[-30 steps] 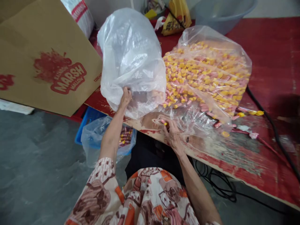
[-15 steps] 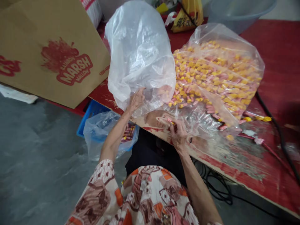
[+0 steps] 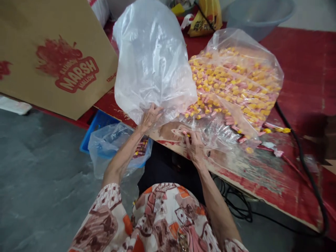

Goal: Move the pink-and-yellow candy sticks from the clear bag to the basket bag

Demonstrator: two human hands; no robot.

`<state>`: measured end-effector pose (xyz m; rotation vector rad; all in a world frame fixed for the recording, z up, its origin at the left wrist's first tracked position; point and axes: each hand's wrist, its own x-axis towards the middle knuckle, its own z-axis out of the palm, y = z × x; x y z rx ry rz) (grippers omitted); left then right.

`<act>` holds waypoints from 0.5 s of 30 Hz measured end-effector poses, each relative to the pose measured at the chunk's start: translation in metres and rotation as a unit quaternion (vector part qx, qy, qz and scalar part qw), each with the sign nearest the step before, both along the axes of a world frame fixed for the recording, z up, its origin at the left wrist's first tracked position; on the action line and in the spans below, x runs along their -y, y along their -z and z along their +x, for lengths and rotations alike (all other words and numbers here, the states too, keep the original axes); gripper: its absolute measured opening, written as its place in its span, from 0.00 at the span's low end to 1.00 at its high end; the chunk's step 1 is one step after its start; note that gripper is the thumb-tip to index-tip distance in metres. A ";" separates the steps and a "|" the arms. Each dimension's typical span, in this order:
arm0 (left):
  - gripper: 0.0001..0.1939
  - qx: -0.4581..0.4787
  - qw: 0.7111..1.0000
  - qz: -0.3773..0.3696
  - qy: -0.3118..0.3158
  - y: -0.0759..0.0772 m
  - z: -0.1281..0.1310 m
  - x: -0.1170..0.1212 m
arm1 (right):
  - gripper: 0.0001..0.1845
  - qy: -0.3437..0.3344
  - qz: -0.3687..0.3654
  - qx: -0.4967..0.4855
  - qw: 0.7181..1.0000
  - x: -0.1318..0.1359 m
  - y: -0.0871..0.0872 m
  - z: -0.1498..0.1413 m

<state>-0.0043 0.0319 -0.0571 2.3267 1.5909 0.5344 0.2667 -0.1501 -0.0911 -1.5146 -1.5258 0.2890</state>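
My left hand (image 3: 151, 116) lies against the lower edge of a large puffed-up clear plastic bag (image 3: 154, 63), its fingers stretched out on the film. Between the thumb and fingers of my right hand (image 3: 195, 146) is a small pink tube with a yellow end (image 3: 186, 134), low over the table's front edge. Beside the puffed bag, a second clear bag (image 3: 225, 40) lies on its side, full of small pink tubes with yellow caps (image 3: 233, 82). Some of these tubes show near its mouth, close to my hands.
A cardboard carton (image 3: 63, 21) stands at the left. Below the worn red table (image 3: 301, 101) is a blue crate (image 3: 91, 134) with a plastic liner and wrapped pieces inside. A grey basin (image 3: 259, 17) and yellow bag (image 3: 206, 21) sit behind. Black cable (image 3: 294, 133) crosses the right side.
The whole view has shifted slightly. My left fingers have moved a little against the puffed bag. My right hand still holds the small tube near the edge.
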 end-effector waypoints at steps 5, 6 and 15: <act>0.14 0.161 0.986 0.035 -0.027 -0.013 0.012 0.023 | 0.21 0.019 0.006 -0.030 0.999 0.000 0.001 0.002; 0.15 0.211 0.976 0.029 -0.041 -0.016 0.017 0.028 | 0.22 0.023 0.001 -0.032 0.999 0.002 -0.001 0.002; 0.26 0.548 0.789 -0.267 -0.070 -0.019 0.076 0.079 | 0.28 -0.042 -0.155 -0.375 0.913 -0.013 -0.032 -0.021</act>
